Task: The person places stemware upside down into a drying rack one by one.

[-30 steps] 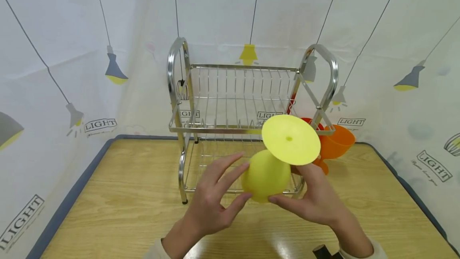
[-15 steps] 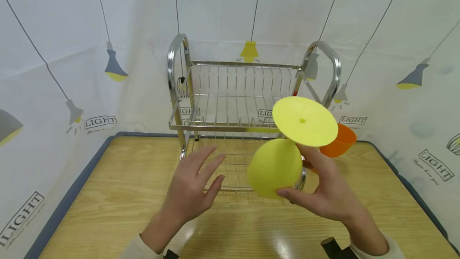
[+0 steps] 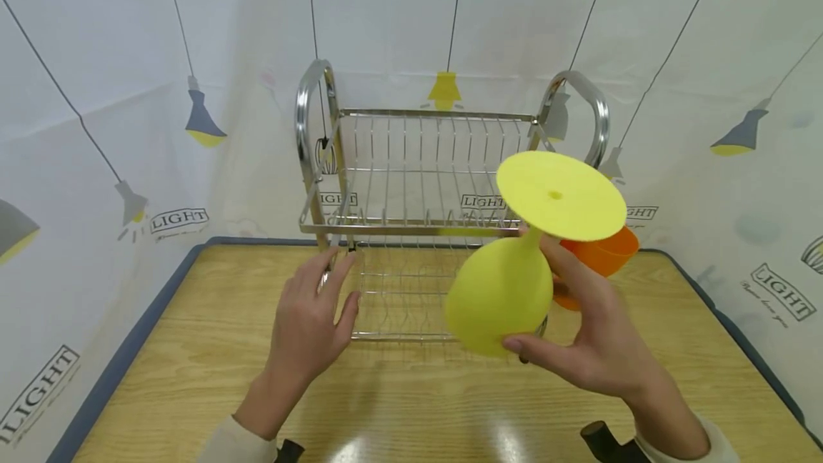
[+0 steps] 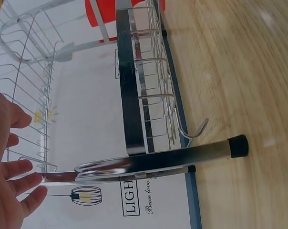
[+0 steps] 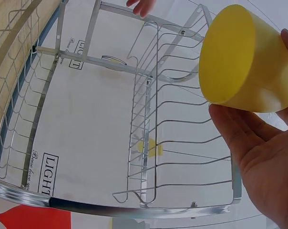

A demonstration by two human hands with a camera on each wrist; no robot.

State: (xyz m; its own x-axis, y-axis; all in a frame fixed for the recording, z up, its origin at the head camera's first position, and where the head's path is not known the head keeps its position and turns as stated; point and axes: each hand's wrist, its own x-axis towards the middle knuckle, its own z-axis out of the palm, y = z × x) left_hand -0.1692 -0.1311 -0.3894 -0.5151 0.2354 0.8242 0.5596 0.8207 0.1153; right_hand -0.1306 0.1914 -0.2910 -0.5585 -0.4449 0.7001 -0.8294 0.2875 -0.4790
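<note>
Yellow goblet (image 3: pixel 511 284) is leaning base-up before the metal rack (image 3: pixel 411 230), your right hand's (image 3: pixel 594 345) grip grasping its bowl; your left hand (image 3: pixel 305 327) is holding nothing, possibly touching the rack.

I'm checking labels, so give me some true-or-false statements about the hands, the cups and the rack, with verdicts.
1. The right hand holds a yellow plastic-looking goblet with its round base uppermost. True.
2. The left hand grips the goblet too. False: the left hand is apart from it.
3. A shiny two-tier metal rack stands on the pale wood-grain table. True.
4. In the head view, an orange plastic-looking cup is left of the rack. False: the orange cup is at its right side.
</note>
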